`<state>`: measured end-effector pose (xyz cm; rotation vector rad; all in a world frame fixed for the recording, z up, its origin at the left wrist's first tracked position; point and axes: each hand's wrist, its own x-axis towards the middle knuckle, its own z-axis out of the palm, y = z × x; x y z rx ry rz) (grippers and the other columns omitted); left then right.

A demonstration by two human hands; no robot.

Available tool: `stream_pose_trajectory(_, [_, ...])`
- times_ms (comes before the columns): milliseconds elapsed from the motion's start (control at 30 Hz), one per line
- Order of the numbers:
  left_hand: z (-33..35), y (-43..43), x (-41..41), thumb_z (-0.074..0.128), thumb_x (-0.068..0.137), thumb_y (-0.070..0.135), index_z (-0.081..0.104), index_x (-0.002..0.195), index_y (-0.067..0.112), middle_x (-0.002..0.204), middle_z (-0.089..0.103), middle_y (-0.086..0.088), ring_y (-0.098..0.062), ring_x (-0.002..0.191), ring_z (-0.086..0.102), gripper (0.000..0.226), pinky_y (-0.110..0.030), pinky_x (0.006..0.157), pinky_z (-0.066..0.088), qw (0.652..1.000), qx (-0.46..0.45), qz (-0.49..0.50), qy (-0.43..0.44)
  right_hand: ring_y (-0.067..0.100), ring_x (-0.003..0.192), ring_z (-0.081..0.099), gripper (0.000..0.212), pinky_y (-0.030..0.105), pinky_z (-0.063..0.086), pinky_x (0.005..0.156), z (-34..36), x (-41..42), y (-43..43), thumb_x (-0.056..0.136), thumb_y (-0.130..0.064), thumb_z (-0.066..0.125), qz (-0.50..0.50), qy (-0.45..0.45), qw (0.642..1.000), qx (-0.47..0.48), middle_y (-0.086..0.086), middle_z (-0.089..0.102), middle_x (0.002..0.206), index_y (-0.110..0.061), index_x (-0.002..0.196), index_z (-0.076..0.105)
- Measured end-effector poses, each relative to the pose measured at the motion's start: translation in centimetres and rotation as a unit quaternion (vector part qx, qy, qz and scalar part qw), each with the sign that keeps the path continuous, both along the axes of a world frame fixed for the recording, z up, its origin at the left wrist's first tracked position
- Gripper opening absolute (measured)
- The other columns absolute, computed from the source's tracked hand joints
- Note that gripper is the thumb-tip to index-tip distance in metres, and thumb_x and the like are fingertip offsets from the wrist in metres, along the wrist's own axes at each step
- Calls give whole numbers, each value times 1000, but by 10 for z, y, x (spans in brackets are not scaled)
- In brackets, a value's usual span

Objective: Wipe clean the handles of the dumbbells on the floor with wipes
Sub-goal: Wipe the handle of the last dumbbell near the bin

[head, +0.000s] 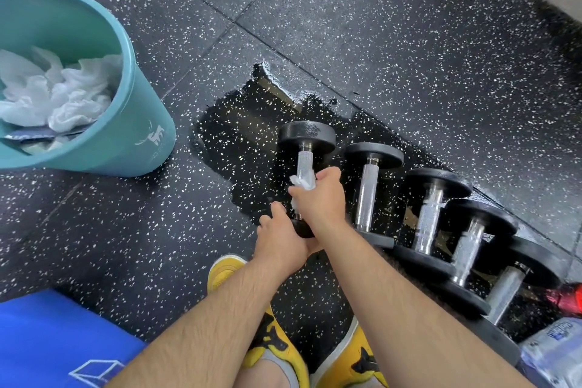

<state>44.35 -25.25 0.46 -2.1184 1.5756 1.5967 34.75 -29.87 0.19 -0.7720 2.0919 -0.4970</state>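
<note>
Right hand (321,198) fingers clamp a crumpled white wipe (303,182) round the leftmost black dumbbell's knurled steel handle (305,164), left hand (280,233) gripping the near plate; loosen that and it may roll.

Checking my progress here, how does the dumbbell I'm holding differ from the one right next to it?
The held dumbbell has the right hand wrapping a wipe around its handle and the left hand on its near end; the neighbouring dumbbell lies untouched, handle bare. Both have black ends and knurled metal handles.
</note>
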Motion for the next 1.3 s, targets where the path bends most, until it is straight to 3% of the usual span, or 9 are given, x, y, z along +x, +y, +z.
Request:
stream_pose_trajectory(133, [-1, 2, -1, 84, 62, 69, 32, 125, 21, 123, 43, -7, -28, 114, 51, 95, -47, 95, 52, 1000, 4, 3, -3, 23, 91, 69, 29, 41, 58, 81, -13, -11, -9, 85, -31, 76, 12, -82, 995, 50, 2, 69, 97, -15, 103, 61])
stream_pose_trajectory(300, [0, 3, -2, 83, 61, 74, 33, 126, 20, 124, 44, -6, -27, 117, 49, 98, -46, 97, 51, 1000, -4, 3, -12, 22, 102, 72, 24, 37, 54, 79, -17, -27, -10, 98, -25, 65, 15, -277, 958, 69, 9, 74, 109, -10, 116, 63])
stream_pose_trajectory(433, [-1, 2, -1, 83, 62, 72, 33, 126, 21, 124, 43, -5, -26, 118, 48, 96, -46, 98, 50, 1000, -6, 3, -4, 22, 88, 69, 9, 38, 56, 91, -15, -18, -25, 103, -12, 55, -15, -326, 941, 94, 7, 64, 89, -6, 110, 55])
stream_pose_trajectory(533, [0, 2, -1, 83, 60, 74, 33, 124, 22, 122, 43, -4, -26, 117, 48, 96, -46, 97, 50, 1000, -7, 3, -1, 22, 88, 72, 7, 41, 57, 89, -15, -15, -23, 102, -20, 56, 30, -279, 955, 92, 3, 68, 89, -14, 100, 59])
stream_pose_trajectory(667, [-1, 1, -1, 83, 58, 72, 33, 116, 23, 117, 43, -5, -28, 111, 52, 91, -47, 93, 52, 1000, 6, 3, 2, 19, 75, 62, 25, 29, 42, 59, -11, -15, -10, 94, -41, 62, 125, -36, 989, 65, -3, 64, 81, -16, 88, 62])
stream_pose_trajectory(800, [-2, 0, 0, 84, 65, 60, 32, 117, 23, 118, 45, -7, -29, 110, 52, 83, -48, 94, 51, 1000, 4, -1, -2, 19, 62, 52, 48, 28, 28, 49, -8, -9, -7, 97, -54, 53, 182, 145, 970, 72, -1, 55, 67, -15, 69, 55])
stream_pose_trajectory(1033, [-3, 1, -1, 86, 58, 67, 33, 116, 21, 119, 44, -8, -30, 110, 52, 92, -47, 94, 53, 1000, 2, 11, 10, 26, 71, 56, 59, 30, 29, 52, -9, -14, -20, 106, -54, 28, 135, 148, 980, 11, 4, 57, 72, -18, 63, 46])
stream_pose_trajectory(1167, [-2, 1, 0, 85, 63, 60, 34, 113, 20, 119, 45, -9, -31, 109, 52, 82, -48, 93, 52, 1000, -3, 7, 5, 32, 106, 59, 61, 38, 48, 78, -10, -5, -25, 102, -61, 28, 150, 175, 970, 71, 11, 64, 111, -12, 109, 64])
stream_pose_trajectory(1300, [-2, 1, 0, 87, 62, 60, 33, 112, 22, 118, 44, -7, -29, 109, 51, 83, -48, 93, 52, 1000, 1, 10, 8, 34, 120, 50, 80, 43, 47, 88, -2, -9, -19, 90, -70, 53, 78, 153, 980, 95, 15, 46, 136, -7, 137, 41])
